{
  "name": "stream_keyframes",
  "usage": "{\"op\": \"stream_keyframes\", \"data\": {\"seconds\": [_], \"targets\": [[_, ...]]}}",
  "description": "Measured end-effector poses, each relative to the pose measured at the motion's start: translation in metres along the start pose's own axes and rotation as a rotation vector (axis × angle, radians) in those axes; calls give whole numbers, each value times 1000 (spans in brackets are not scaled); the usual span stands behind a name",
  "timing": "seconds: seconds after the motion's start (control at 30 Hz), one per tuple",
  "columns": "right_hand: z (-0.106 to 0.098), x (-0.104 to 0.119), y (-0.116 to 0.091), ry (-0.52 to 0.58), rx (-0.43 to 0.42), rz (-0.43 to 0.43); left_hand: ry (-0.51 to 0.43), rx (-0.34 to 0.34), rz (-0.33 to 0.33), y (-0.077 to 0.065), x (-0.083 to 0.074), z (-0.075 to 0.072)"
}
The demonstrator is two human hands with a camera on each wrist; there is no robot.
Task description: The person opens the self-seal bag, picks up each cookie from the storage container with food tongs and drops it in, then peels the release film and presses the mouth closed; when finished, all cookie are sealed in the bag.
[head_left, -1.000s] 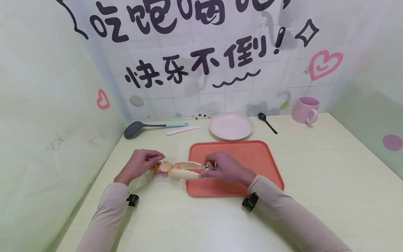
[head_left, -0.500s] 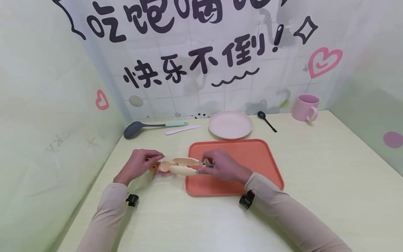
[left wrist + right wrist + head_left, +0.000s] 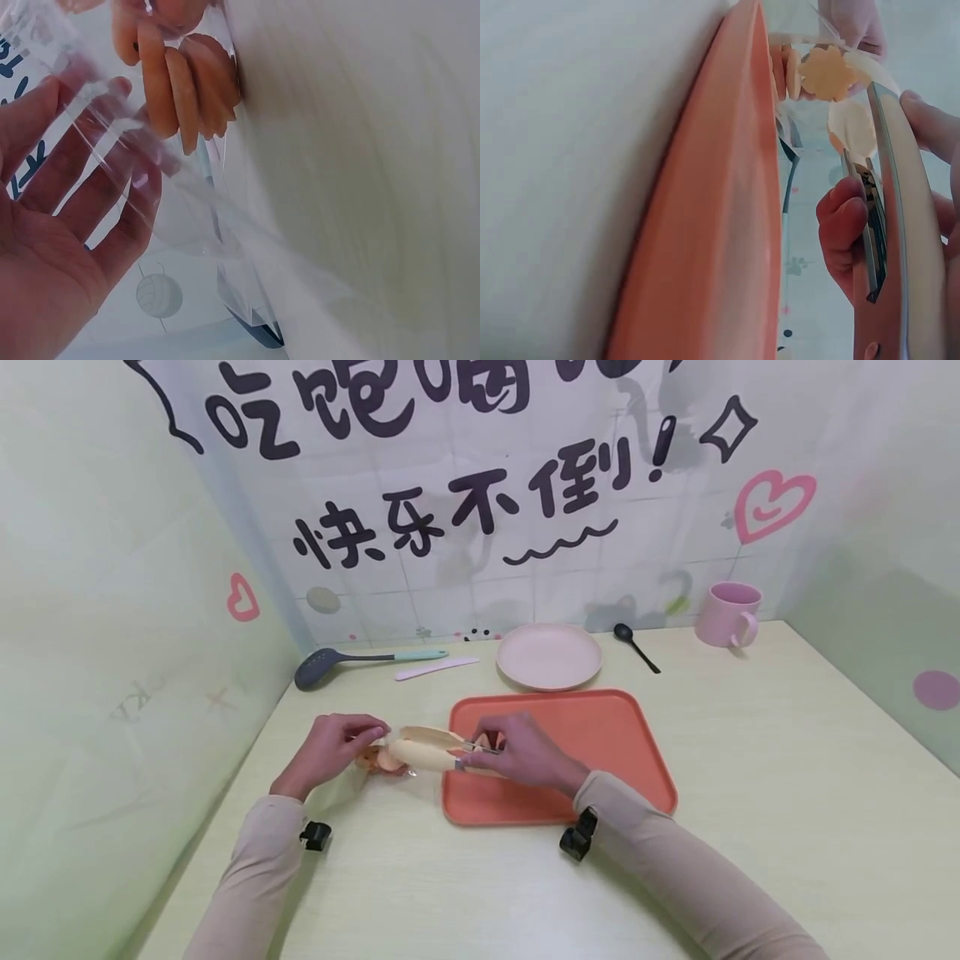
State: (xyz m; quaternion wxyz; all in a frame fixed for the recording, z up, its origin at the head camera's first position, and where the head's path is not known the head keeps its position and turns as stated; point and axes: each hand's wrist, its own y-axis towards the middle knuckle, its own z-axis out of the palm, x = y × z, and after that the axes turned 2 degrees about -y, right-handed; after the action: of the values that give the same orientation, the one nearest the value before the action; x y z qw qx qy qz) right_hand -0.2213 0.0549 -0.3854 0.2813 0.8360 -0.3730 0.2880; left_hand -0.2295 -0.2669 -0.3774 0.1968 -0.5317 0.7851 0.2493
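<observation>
At the left of the head view, my left hand [image 3: 336, 750] pinches the rim of a clear plastic bag [image 3: 112, 154] lying on the table. Inside it are several orange-tan, flower-shaped slices [image 3: 180, 90], one of them facing the camera as a scalloped disc [image 3: 827, 73] in the right wrist view. My right hand [image 3: 525, 750] grips cream-coloured tongs [image 3: 427, 755] with metal parts, above the tray's left edge. The tongs' broad tips reach to the bag's mouth beside the left fingertips. Whether they touch a slice I cannot tell.
An orange tray [image 3: 600, 743] lies under the right hand. Behind it stand a pink plate [image 3: 549, 657], a black spoon [image 3: 636, 647] and a pink mug [image 3: 729, 617]. A slotted ladle [image 3: 318, 668] and a pink knife [image 3: 437, 669] lie at the back left.
My right hand has moved left with the tongs, whose tips have come over the bag and drawn closer together. The left hand keeps its hold, nearly still.
</observation>
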Motion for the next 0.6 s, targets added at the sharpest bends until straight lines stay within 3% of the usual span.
{"op": "stream_keyframes", "data": {"seconds": [0.33,0.6], "targets": [[13,3,0,58,13,44,1,2,-7,-1,0,-3],[4,2,-12,-4,22,40,6,13,-9,0,-1,-3]]}}
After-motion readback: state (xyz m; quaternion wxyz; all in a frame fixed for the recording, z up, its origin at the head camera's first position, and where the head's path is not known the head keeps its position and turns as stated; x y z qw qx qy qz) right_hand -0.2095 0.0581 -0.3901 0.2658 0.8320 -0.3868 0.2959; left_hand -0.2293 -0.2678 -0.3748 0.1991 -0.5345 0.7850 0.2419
